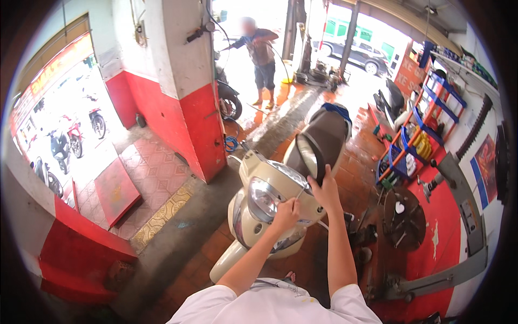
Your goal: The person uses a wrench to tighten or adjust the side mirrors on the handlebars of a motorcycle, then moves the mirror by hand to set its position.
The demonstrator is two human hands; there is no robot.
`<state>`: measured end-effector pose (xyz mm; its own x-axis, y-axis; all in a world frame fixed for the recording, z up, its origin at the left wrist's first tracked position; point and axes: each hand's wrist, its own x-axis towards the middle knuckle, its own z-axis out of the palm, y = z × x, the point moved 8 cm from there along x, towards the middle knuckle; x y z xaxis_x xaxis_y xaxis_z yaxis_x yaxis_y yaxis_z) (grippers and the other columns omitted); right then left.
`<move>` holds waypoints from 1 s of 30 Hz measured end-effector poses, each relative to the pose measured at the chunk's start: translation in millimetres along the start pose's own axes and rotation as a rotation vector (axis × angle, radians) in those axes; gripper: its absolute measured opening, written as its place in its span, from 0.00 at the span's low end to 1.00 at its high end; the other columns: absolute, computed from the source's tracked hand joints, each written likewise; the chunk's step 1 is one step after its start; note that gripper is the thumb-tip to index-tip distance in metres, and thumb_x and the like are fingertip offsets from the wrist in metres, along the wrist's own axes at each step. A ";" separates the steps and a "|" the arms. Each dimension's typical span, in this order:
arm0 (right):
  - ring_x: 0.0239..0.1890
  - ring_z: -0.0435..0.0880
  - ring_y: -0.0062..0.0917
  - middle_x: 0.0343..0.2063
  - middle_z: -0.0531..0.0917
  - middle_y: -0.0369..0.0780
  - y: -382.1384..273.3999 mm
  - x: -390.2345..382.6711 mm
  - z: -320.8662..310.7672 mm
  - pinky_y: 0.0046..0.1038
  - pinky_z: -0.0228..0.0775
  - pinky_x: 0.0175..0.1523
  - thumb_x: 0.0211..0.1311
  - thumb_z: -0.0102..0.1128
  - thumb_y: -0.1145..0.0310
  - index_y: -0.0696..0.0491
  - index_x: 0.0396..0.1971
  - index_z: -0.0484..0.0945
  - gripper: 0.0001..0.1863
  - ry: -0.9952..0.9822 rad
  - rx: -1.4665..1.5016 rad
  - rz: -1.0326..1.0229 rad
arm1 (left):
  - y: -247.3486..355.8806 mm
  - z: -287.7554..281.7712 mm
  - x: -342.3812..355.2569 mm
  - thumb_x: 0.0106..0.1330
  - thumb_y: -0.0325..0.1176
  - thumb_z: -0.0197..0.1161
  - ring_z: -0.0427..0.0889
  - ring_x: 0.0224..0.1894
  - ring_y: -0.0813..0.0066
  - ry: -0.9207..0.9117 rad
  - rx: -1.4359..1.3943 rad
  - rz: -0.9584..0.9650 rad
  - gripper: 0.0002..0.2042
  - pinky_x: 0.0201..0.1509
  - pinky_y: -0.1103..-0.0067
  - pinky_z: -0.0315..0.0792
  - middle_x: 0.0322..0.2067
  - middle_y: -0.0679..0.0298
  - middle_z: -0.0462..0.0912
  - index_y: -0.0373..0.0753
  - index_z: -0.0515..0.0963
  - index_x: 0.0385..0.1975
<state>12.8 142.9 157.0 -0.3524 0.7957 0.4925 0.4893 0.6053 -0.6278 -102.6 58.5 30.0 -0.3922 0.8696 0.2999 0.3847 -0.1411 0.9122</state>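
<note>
A cream scooter [244, 208] with a brown seat [322, 141] stands in front of me, its headlight [264, 200] and front end towards me. My left hand [287, 212] is closed in a fist above the front cover, around a thin metal rod [302, 191] like a screwdriver shaft, its handle hidden by the fingers. The rod points up and right towards my right hand [325, 193]. That hand is wrapped at the lower end of a dark curved strip [319, 156] by the handlebar area, thumb and forefinger on either side of it. The palm hides the rest.
A red-and-white pillar [195, 121] rises left of the scooter. On the right are an orange-and-blue rack [418, 127], a grey metal arm machine [464, 202] and a round dark stand [404, 216]. A person [261, 59] with a hose stands behind, beside another motorbike [229, 101].
</note>
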 end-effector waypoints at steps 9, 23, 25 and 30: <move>0.31 0.80 0.38 0.22 0.78 0.41 -32.0 -67.7 -22.2 0.36 0.72 0.51 0.43 0.72 0.75 0.53 0.23 0.75 0.11 -0.068 0.125 -0.393 | -4.6 0.1 0.9 0.72 0.36 0.50 0.79 0.33 0.38 -0.063 0.081 0.011 0.12 0.49 0.54 0.67 0.22 0.45 0.79 0.35 0.76 0.32; 0.30 0.79 0.20 0.32 0.80 0.37 109.2 -28.2 -5.7 0.24 0.73 0.39 0.76 0.49 0.55 0.56 0.56 0.66 0.21 0.207 0.860 0.393 | 16.8 -9.8 -5.7 0.74 0.37 0.49 0.81 0.32 0.42 -0.037 -0.042 -0.057 0.16 0.38 0.60 0.72 0.25 0.42 0.80 0.30 0.76 0.33; 0.28 0.81 0.24 0.30 0.81 0.39 88.4 -8.8 1.6 0.28 0.73 0.36 0.72 0.57 0.56 0.57 0.51 0.70 0.20 0.072 0.592 0.384 | 9.9 -9.3 -4.1 0.75 0.38 0.48 0.81 0.31 0.46 -0.045 -0.010 -0.064 0.16 0.38 0.61 0.72 0.25 0.43 0.80 0.30 0.77 0.35; 0.28 0.83 0.39 0.22 0.82 0.44 -17.7 -25.1 -7.8 0.34 0.72 0.35 0.54 0.69 0.62 0.60 0.30 0.77 0.16 -0.013 0.072 0.060 | -6.9 2.7 -1.6 0.75 0.39 0.49 0.79 0.28 0.54 -0.056 -0.001 -0.068 0.16 0.37 0.65 0.71 0.24 0.47 0.79 0.31 0.76 0.35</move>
<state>19.2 112.0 160.5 -0.3346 0.8307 0.4450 0.4513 0.5558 -0.6981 -102.3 59.3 22.5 -0.3702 0.9023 0.2209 0.3577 -0.0810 0.9303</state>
